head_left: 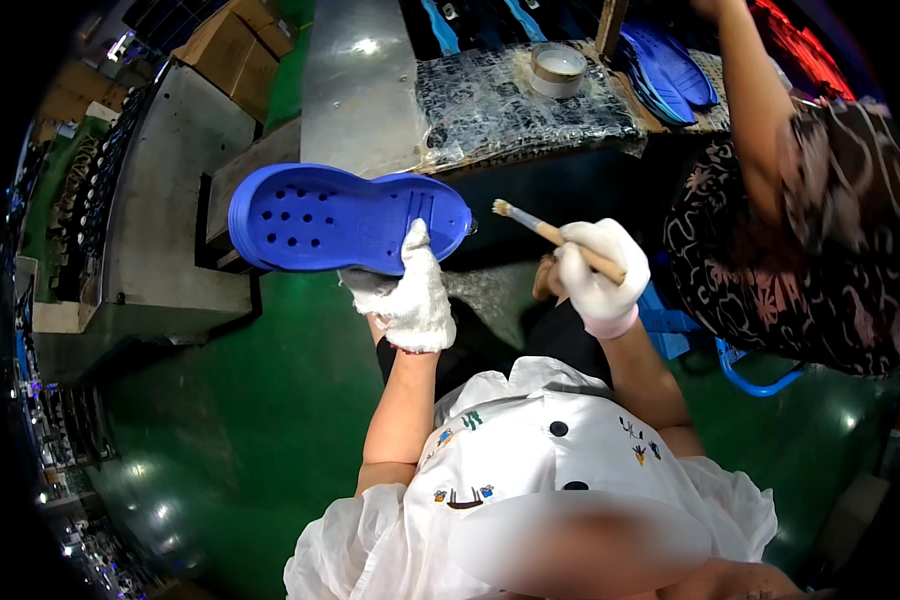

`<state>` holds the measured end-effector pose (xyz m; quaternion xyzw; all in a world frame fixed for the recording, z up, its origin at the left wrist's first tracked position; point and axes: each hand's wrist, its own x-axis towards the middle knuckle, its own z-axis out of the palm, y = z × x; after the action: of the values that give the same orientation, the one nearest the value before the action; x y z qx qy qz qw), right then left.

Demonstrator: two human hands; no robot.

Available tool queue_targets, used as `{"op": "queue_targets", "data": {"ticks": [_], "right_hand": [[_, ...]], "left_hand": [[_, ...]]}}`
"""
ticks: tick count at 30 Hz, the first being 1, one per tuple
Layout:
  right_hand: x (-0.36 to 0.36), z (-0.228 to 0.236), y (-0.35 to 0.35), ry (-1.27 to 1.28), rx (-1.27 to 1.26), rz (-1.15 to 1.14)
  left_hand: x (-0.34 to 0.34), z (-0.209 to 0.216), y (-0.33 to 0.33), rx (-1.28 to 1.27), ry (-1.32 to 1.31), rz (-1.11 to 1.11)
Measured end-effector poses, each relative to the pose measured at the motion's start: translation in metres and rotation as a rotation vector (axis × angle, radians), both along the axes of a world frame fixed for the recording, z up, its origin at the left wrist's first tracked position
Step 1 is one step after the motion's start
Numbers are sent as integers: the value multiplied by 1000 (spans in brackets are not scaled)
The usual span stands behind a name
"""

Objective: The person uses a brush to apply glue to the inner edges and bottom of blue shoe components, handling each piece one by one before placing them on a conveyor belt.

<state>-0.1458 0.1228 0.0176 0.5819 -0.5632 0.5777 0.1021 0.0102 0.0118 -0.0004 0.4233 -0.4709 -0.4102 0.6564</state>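
A blue shoe sole (355,215), with a cluster of dark round holes toward its wide left end, lies level in front of me. My left hand (410,295), in a white knit glove, grips it near the narrow end, thumb on top and fingers underneath. To the right, my right hand (602,265), gloved in white with a pink cuff, closes around the wooden handle of a brush (542,229). The brush's pale bristles point toward the sole's narrow end and stay a short gap away from it.
Ahead stands a metal-topped bench (360,90) with a film-covered board (510,110) and a white round tub (558,70). More blue soles (667,75) are stacked at its right. Another person (770,240) in patterned clothing is close on my right. A grey machine cabinet (170,170) stands left.
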Motion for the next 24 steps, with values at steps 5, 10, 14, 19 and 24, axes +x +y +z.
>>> {"op": "queue_targets", "data": {"ticks": [5,10,14,19,24], "right_hand": [[-16,-63,-7,-259,138,-108],[-18,-150,1,-406,415,-167],[-23,-189,14,-389,598,-191],[-28,-192,4,-386,732,-317],[-28,-203,3,-441,607,-252]], "left_hand": [[5,8,-12,187,294,-128],[14,11,-29,615,631,-390],[0,28,-22,729,625,-605],[-55,33,-10,583,304,-714],[-135,21,3,552,-234,-1038]]}}
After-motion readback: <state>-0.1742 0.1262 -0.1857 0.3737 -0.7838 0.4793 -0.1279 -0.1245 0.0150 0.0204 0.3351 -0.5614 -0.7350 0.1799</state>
